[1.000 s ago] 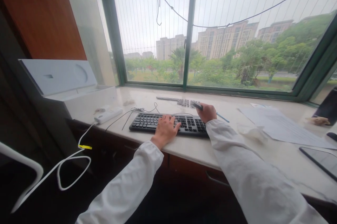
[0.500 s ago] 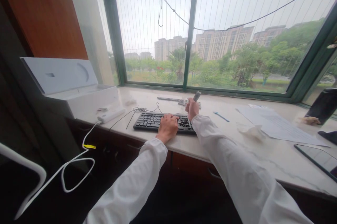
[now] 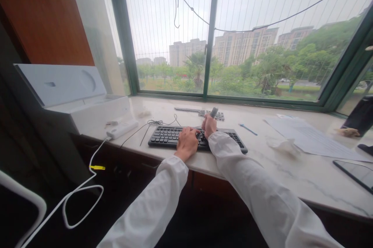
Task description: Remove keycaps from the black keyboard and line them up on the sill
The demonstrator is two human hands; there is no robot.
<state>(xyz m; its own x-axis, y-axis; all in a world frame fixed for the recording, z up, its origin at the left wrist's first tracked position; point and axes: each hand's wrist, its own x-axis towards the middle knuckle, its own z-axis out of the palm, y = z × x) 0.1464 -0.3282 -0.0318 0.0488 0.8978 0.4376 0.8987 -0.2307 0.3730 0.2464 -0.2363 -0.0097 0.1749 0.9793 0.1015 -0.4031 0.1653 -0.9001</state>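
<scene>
The left hand point(image 3: 186, 143) rests flat, fingers loosely spread, on the black plastic keyboard point(image 3: 175, 136) at the front of the pale marble worktop point(image 3: 279, 170). The right hand point(image 3: 209, 125), just beside it over the keys, is closed around a small dark grey tool point(image 3: 213, 112) pointing up. It seems a key is being worked on; next the tool tip must come down precisely onto one key.

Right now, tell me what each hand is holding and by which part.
The right hand grips a small dark tool by its lower end. The left hand holds nothing; it rests on the keyboard.
</scene>
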